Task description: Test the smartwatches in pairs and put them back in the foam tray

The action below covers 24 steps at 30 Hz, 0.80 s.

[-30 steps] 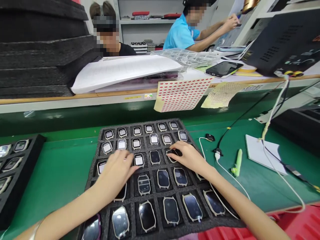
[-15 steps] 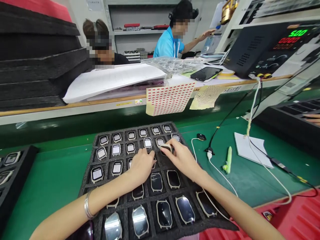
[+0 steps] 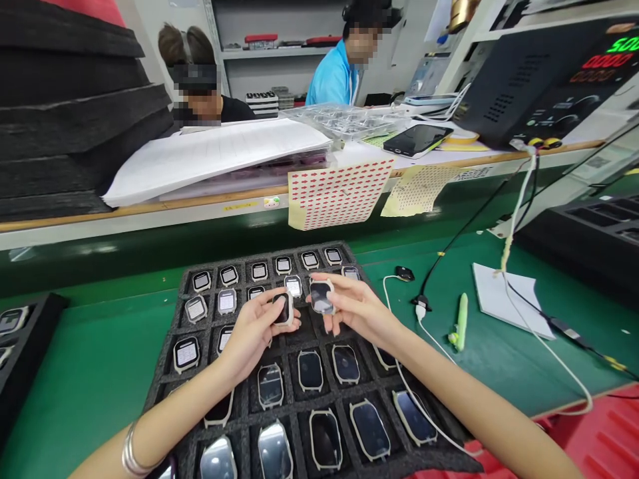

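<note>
A black foam tray lies on the green bench, its pockets filled with several small smartwatch bodies. My left hand is raised just above the tray's middle, fingers closed on one dark-screened watch body. My right hand hovers beside it, pinching a second watch body with its screen facing up. The two hands are close together, almost touching. Watches in the far rows show lit screens; those in the near rows are dark.
A second foam tray sits at the left edge. A white cable, a green pen and a white pad lie to the right. Sticker sheets hang from the raised shelf. Two people sit beyond it. A black power supply stands at right.
Both hands have lifted off the tray, each taking a watch body out of a pocket and holding it up above the middle rows. The view shifted slightly.
</note>
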Each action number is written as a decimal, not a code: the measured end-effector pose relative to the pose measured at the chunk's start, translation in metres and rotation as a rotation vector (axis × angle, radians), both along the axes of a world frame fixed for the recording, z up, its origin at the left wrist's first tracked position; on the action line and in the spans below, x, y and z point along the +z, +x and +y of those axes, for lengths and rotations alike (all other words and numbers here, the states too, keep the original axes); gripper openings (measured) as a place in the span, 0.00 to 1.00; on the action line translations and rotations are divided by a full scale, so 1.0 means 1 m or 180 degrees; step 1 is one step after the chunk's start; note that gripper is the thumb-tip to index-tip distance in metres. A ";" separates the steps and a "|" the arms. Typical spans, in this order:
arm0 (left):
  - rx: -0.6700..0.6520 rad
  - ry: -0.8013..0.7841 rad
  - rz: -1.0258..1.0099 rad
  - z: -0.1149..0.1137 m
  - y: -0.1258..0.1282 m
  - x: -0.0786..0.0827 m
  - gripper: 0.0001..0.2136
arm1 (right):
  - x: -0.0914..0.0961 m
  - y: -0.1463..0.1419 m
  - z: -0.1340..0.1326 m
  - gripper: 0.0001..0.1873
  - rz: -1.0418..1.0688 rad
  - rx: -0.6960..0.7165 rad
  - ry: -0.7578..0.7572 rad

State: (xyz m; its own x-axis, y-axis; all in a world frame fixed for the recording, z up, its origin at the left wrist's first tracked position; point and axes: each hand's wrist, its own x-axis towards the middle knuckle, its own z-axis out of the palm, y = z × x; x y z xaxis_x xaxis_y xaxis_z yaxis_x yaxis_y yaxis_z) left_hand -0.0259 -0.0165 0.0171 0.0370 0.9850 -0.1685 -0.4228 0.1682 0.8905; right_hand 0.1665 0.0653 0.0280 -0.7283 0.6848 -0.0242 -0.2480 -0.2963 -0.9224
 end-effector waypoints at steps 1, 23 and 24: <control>-0.0015 -0.0057 -0.0105 -0.001 0.000 0.001 0.15 | -0.003 0.000 -0.001 0.21 0.0023 0.0051 -0.0031; -0.0291 0.0346 0.1830 -0.014 0.004 -0.015 0.15 | -0.020 0.001 -0.005 0.21 0.0313 0.0516 -0.0574; -0.0293 0.0370 0.1840 -0.013 0.004 -0.015 0.15 | -0.020 0.001 -0.005 0.21 0.0327 0.0514 -0.0566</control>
